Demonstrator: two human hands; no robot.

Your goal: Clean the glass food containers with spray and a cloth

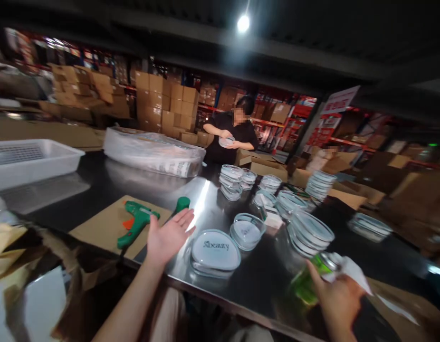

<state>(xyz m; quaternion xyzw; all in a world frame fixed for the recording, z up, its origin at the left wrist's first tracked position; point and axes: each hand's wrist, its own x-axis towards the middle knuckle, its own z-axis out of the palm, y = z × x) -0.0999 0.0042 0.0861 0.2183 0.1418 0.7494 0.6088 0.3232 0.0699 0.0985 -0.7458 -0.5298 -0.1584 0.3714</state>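
My left hand (169, 235) is open, palm up and fingers spread, above the table's near edge. It holds nothing. Just right of it lies an oval clear container (215, 252) with "beauty" lettered on its pale top. A green glue gun (136, 223) rests on a cardboard sheet (95, 223) to the left, beside a green cylinder (183, 204). At the lower right my blurred right hand (339, 299) has its fingers curled on a crumpled white tissue (353, 273). Its thumb is beside a green bottle (307, 285) with a silvery top; contact with the bottle is unclear.
Several more clear oval containers (309, 232) stand in stacks, with a small white box (272, 217) among them. A plastic-wrapped bundle (154, 152) and a white basket (34, 161) are at the back left. Across the dark table (263, 280) a co-worker (234, 128) holds a container.
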